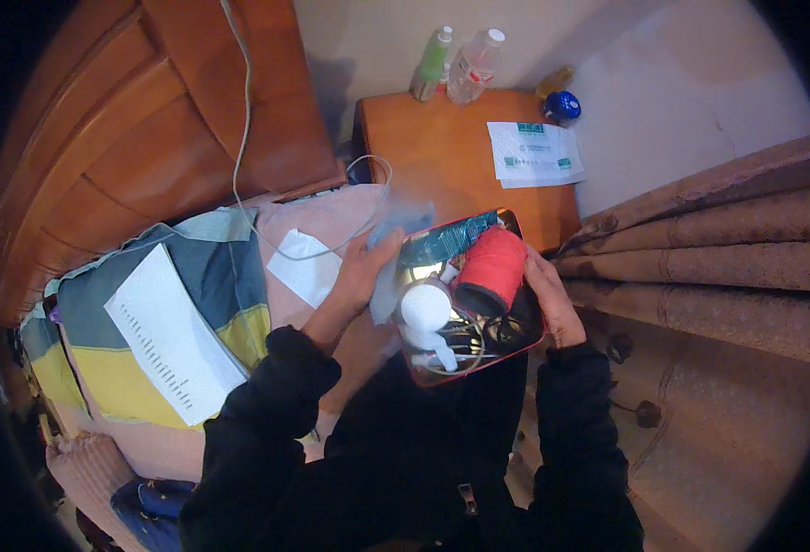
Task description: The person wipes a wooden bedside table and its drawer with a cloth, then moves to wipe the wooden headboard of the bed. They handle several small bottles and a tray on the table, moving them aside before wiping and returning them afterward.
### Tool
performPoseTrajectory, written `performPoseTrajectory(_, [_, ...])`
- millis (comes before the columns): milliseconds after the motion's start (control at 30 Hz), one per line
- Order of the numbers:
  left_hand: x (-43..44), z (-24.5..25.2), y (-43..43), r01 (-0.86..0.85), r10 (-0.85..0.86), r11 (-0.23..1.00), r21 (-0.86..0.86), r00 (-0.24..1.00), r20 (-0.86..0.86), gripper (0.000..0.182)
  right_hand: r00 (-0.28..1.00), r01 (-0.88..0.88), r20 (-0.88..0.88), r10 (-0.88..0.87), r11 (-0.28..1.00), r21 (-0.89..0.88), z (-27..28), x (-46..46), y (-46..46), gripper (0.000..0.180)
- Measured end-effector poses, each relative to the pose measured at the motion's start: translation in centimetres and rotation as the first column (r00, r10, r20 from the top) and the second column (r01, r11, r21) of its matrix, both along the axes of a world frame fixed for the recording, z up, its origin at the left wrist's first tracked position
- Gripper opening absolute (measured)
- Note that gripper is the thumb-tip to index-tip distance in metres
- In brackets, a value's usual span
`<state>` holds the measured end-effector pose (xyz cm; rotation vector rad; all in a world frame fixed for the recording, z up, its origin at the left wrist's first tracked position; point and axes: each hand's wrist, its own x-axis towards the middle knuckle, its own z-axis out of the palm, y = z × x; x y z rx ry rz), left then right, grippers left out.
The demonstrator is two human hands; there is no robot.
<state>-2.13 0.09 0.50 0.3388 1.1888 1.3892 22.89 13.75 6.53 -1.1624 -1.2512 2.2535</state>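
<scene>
A rectangular tin box with a red rim (488, 366) is held up in front of me, tilted in the view. My left hand (370, 265) grips its left side, with a bluish translucent sheet (383, 297) beside and under the fingers. On the opposite side my right hand (553, 297) clasps the wall, fingertips close to a large red thread spool (493, 262). Inside the box also lie a dark teal packet (450, 239), a round white object (426, 308), a thin looped cable (482, 341) and small dark items that I cannot make out.
Beyond the box stands a wooden nightstand (419, 138) bearing a green-tinted bottle (434, 62), a clear plastic bottle (474, 69), a blue-capped container (562, 107) and a printed white bag (536, 152). Papers (170, 338) lie on the bed at left. A white cable (246, 124) hangs down; curtains (709, 255) are at right.
</scene>
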Motion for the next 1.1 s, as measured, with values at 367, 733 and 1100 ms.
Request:
performPoseTrajectory(367, [7.9, 0.0, -2.7, -0.318, 0.333, 0.941, -0.119, 0.932, 0.145, 0.054, 0.920, 0.381, 0.042, -0.390, 0.913, 0.144, -3.3, 0.4, 0.1, 0.042])
performPoseTrajectory(733, [10.0, -0.3, -2.5, -0.169, 0.192, 0.981, 0.097, 0.924, -0.332, 0.035, 0.858, 0.511, -0.177, -0.482, 0.835, 0.203, -0.5, -4.2, -2.8, 0.035])
performPoseTrajectory(1100, [4.8, 0.4, -5.6, 0.529, -0.376, 0.843, -0.104, 0.440, -0.815, 0.037, 0.835, 0.550, -0.106, -0.540, 0.825, 0.131, 1.0, -3.2, -3.2, 0.038])
